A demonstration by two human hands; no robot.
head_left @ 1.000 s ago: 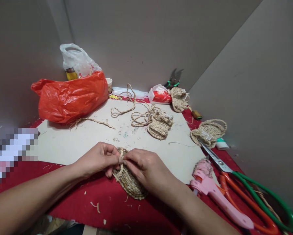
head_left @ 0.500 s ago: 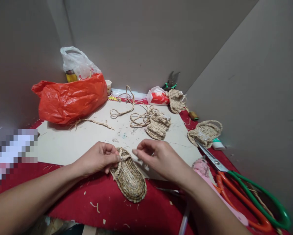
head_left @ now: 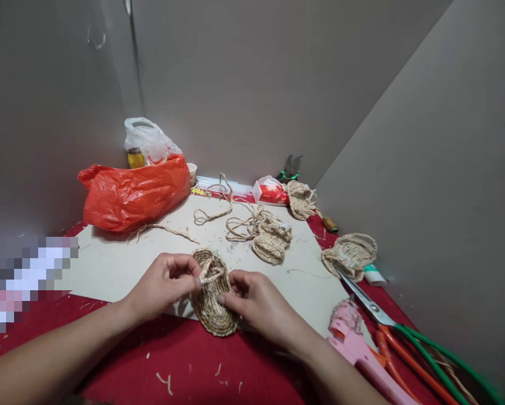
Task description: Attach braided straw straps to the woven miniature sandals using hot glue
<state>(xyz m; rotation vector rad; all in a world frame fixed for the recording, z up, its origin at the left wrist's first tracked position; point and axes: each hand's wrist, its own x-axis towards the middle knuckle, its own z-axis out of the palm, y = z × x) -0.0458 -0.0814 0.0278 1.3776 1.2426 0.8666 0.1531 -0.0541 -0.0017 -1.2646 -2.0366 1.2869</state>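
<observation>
A small woven straw sole (head_left: 217, 318), shaped like a slipper, is held between my two hands over the front edge of the pale board. My left hand (head_left: 168, 284) pinches a straw cord strap (head_left: 210, 278) at the sole's upper left side. My right hand (head_left: 252, 298) grips the sole's right edge, thumb on top and fingers behind it. Beyond them on the board lies a finished-looking straw slipper piece (head_left: 271, 242) with looped cord (head_left: 239, 228) beside it.
A red plastic bag (head_left: 136, 194) sits at the back left. Tissue pack (head_left: 271, 191), pliers (head_left: 292, 167) and another straw piece (head_left: 302, 199) stand at the back. On the right are a straw piece (head_left: 351, 253), scissors (head_left: 372, 306) and a pink glue gun (head_left: 357, 349).
My right hand has moved down and left onto the sole, where before it was apart from it. The sole now stands more upright, and the view has tilted up slightly.
</observation>
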